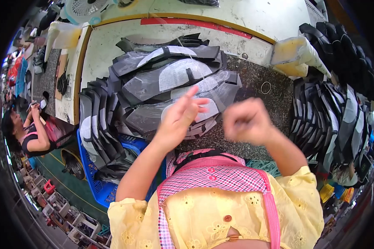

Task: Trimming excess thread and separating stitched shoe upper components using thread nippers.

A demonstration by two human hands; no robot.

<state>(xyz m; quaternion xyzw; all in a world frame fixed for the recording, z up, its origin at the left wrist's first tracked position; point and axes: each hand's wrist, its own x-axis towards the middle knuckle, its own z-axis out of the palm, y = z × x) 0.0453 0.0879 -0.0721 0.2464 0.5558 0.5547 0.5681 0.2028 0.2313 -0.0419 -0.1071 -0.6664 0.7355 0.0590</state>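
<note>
My left hand (179, 120) is over the near part of a pile of dark grey curved pieces with pale patches (153, 83), its fingers stretched out and nothing visible in them. Blur softens its outline. To its right, my right hand (248, 122) hovers above the dark speckled tabletop (257, 79). Its fingers are curled together, blurred by motion; whether anything is in them is hidden. The pieces lie overlapping, and the nearest ones are partly covered by my left hand.
A blue basket (95, 184) at the left holds more upright grey pieces (97, 120). Rows of similar pieces (320, 120) stand at the right. Yellowed containers (289, 54) sit by the table's back edge. A ring (265, 87) lies on the tabletop. Another person (37, 130) works at far left.
</note>
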